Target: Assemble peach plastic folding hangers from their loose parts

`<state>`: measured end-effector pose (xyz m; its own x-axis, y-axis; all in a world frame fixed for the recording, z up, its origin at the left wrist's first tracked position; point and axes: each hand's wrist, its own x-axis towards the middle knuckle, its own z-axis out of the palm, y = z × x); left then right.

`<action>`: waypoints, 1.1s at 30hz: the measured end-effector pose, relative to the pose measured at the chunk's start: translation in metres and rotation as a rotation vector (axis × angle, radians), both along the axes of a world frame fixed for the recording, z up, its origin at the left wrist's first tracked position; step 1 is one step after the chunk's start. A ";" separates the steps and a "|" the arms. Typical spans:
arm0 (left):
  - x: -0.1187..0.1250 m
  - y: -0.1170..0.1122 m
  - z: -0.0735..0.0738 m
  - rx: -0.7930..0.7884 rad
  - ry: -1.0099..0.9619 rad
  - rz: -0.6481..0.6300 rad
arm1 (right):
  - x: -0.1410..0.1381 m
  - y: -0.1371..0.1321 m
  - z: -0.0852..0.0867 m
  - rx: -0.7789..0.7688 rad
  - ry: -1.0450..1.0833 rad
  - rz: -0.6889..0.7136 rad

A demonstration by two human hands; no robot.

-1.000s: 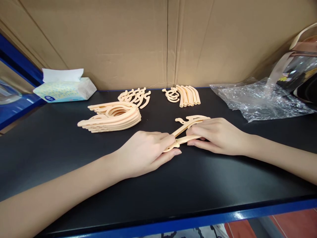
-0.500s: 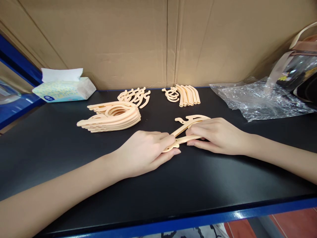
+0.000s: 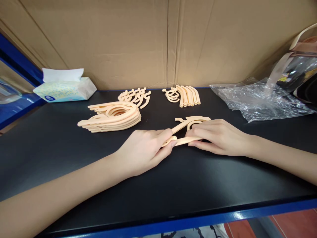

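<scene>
Between my two hands is a cream plastic folding clothes hanger (image 3: 182,127), held just above or against the black tabletop. My left hand (image 3: 146,147) pinches the hanger's left end, where two of its pieces meet, with thumb and index finger. Around its right part my right hand (image 3: 218,137) is closed, the fingers covering much of that side. A curved hook-like end shows above the right fingers. To the left lies a stack of similar cream hangers (image 3: 119,120), touched by neither hand.
At the back lie loose cream hooks (image 3: 135,96), a few ring-like pieces (image 3: 172,96) and several curved hanger arms (image 3: 188,96). A tissue pack (image 3: 65,89) stands at the back left. Clear plastic wrapping (image 3: 252,99) and a transparent bag (image 3: 297,69) are at the right. Cardboard (image 3: 111,43) walls the back.
My left thumb and index finger have shifted on the hanger's left end, pinching slightly higher. The hanger's lower piece has tilted a little; my right hand has hardly moved.
</scene>
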<state>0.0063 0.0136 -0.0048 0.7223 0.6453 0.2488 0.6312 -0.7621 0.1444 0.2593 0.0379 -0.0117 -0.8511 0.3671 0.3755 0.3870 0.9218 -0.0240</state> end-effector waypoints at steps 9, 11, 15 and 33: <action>-0.001 0.001 0.000 0.026 0.028 -0.038 | 0.002 0.001 -0.003 -0.047 0.033 -0.025; 0.000 -0.001 0.000 0.041 0.052 -0.026 | 0.003 0.000 -0.004 -0.076 0.037 -0.029; 0.000 -0.002 0.000 0.039 0.061 0.003 | 0.002 -0.001 -0.003 -0.081 0.054 -0.019; 0.001 0.000 0.002 0.018 0.095 0.023 | 0.002 -0.001 -0.003 -0.031 0.082 -0.013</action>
<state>0.0071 0.0133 -0.0023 0.7282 0.6581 0.1916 0.6588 -0.7491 0.0692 0.2609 0.0366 -0.0146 -0.8131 0.3905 0.4318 0.3948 0.9149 -0.0841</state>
